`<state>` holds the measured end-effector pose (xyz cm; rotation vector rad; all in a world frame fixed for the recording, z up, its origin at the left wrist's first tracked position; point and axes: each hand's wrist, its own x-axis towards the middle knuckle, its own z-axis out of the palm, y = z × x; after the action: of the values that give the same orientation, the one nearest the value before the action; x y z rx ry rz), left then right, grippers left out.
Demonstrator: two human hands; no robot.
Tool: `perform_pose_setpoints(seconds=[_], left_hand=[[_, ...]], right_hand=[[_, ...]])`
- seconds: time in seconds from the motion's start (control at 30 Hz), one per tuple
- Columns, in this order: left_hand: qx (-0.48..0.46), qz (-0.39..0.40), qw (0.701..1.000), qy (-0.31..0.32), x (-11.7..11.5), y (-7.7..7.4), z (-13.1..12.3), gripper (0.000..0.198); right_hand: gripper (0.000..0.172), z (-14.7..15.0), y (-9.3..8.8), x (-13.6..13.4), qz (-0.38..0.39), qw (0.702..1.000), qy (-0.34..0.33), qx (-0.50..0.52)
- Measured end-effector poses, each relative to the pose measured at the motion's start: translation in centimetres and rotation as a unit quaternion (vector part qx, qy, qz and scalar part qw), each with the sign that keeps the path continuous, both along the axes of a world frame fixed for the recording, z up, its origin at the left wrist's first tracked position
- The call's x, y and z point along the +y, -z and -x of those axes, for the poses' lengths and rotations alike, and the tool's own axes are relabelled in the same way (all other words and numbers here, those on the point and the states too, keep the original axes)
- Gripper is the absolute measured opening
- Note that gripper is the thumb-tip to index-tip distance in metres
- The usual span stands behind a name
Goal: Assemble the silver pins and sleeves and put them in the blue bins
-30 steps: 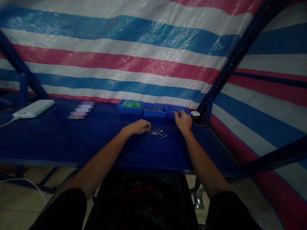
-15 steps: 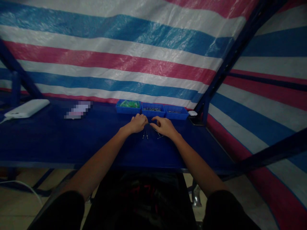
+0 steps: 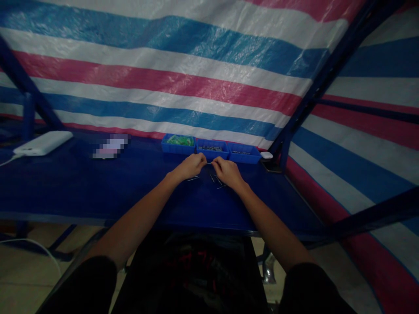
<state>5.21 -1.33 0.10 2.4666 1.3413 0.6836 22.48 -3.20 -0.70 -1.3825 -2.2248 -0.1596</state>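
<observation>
My left hand (image 3: pixel 194 165) is closed in a pinch above the blue table (image 3: pixel 131 192). Facing it, my right hand (image 3: pixel 227 170) also pinches with thumb and forefinger. A short, thin light piece (image 3: pixel 209 163) spans the gap between the fingertips of both hands; its exact kind is too small to make out. Slim metal pins (image 3: pixel 193 178) project or lie just below my left hand, which partly covers them. Several more slim metal pins (image 3: pixel 218 179) lie scattered at the near side of my right hand.
Behind the hands stand three blue bins in a row: one with green material (image 3: pixel 179 149), one with small metal parts (image 3: pixel 212 155), one with thin parts (image 3: pixel 244 159). A white case (image 3: pixel 266 155) and dark phone (image 3: pixel 271 166) lie right; a white power bank (image 3: pixel 44 143) lies left.
My right thumb and forefinger, apart before, have come together on the thin piece. The pins under my left hand pointed toward me and now lie more sideways. The view has shifted slightly.
</observation>
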Motion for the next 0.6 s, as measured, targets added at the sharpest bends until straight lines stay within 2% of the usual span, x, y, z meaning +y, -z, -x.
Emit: perform_pose_setpoints(seconds=[0.07,0.17,0.27,0.43,0.53,0.6], left_hand=[[-0.039,-0.002,0.999,0.021,0.0,0.1,-0.1,0.016],[-0.047,-0.021,0.999,0.019,-0.1,0.2,-0.2,0.017],[-0.043,-0.038,0.998,-0.001,-0.1,0.1,-0.1,0.019],[-0.034,-0.022,0.999,-0.020,-0.1,0.0,-0.1,0.031],[-0.029,-0.014,0.999,-0.014,0.1,-0.3,0.3,0.033],[-0.014,0.009,1.000,-0.006,0.4,-0.6,1.0,0.036]], right_hand=[[0.026,0.1,0.0,0.0,-0.006,1.000,0.031,-0.003],[0.030,0.0,0.0,0.0,-0.008,0.999,0.047,0.006],[0.029,-0.1,0.1,0.1,-0.008,0.999,0.017,0.034],[0.026,0.0,0.2,-0.1,-0.006,0.998,-0.025,0.060],[0.025,0.1,0.0,-0.3,-0.026,0.998,-0.029,0.052],[0.026,-0.1,-0.5,-0.2,-0.056,0.997,-0.009,0.051]])
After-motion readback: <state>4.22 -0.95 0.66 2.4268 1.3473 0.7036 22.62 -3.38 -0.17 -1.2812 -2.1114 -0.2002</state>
